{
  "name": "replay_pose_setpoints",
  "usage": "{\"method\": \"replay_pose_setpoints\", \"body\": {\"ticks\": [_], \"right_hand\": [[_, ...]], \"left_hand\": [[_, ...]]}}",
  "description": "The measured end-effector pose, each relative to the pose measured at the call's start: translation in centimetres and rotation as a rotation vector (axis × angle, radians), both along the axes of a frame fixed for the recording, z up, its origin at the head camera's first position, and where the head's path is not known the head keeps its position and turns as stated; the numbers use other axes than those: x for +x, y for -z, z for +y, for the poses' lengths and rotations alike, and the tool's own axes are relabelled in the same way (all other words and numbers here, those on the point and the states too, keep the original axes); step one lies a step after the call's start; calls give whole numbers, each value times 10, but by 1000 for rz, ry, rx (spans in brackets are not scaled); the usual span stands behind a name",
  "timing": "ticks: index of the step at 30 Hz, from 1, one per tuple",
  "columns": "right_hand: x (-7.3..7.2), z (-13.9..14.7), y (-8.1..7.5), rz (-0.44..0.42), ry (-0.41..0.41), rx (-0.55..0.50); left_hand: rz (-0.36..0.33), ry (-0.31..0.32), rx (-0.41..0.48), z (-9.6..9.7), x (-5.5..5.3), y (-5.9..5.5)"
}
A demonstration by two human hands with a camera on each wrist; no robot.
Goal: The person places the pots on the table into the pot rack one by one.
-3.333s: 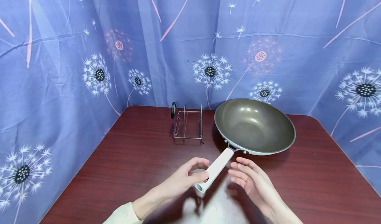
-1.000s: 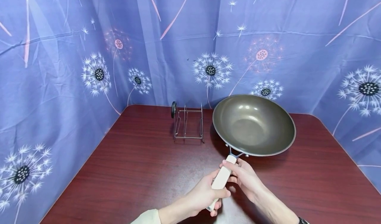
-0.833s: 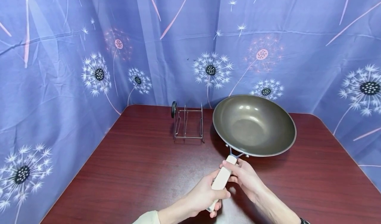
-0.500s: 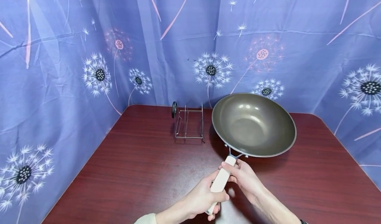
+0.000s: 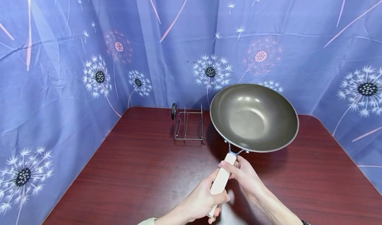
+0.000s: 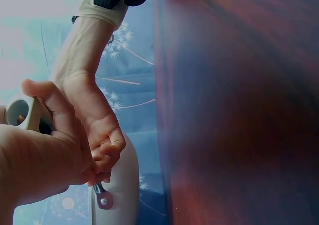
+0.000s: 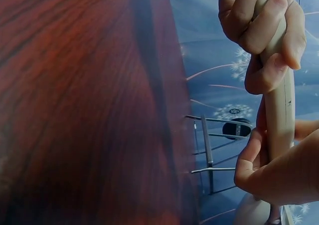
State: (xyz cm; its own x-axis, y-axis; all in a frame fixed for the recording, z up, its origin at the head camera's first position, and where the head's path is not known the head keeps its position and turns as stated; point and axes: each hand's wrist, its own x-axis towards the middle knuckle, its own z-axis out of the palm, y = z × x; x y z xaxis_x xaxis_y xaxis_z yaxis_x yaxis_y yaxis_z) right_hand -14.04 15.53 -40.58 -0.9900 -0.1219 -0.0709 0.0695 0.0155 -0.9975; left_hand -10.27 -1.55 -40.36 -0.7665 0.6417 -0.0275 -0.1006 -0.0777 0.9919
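A deep wok (image 5: 253, 118) with a dark inside and a cream handle (image 5: 220, 182) is held up, its rim tilted toward the head camera. My left hand (image 5: 203, 198) grips the handle near its free end, thumb across the top. Closer to the pan, my right hand (image 5: 246, 178) holds the same handle, thumb on top and fingers underneath. The left wrist view shows the handle's hollow end (image 6: 20, 110) and the wok's pale outer wall (image 6: 127, 180). In the right wrist view, fingers of both hands wrap the handle (image 7: 279, 110).
Left of the wok, a metal wire rack (image 5: 188, 139) with a black round knob (image 5: 174, 111) at its side stands toward the back of the dark red table (image 5: 128, 172). Blue dandelion-print curtains (image 5: 170, 69) border the table at the back and sides.
Earlier, the left hand was at the handle's end and the right hand apart from it. Both then took hold of the handle. Over the last half second the wok has risen and tilted up.
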Motion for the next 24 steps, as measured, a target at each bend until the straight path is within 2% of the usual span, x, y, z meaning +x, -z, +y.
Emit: {"method": "replay_pose_setpoints", "body": {"ticks": [3,8,11,15,18,24], "right_hand": [[0,-1,-3,10,13,24],[-4,-2,-3,-39,20,21],[-6,0,0,-7,-7,18],[-1,-5,-14,9,8,30],[3,-10,-30,-34,36,53],[4,-13,-40,-32,30,90]], "left_hand": [[39,-7,-5,1,1,-2],[96,-22,-22,1,3,-5],[112,-21,-25,0,4,-6],[129,-29,-38,-1,5,-6],[138,-45,-60,-2,6,-7],[172,-94,-112,-3,11,-14]]}}
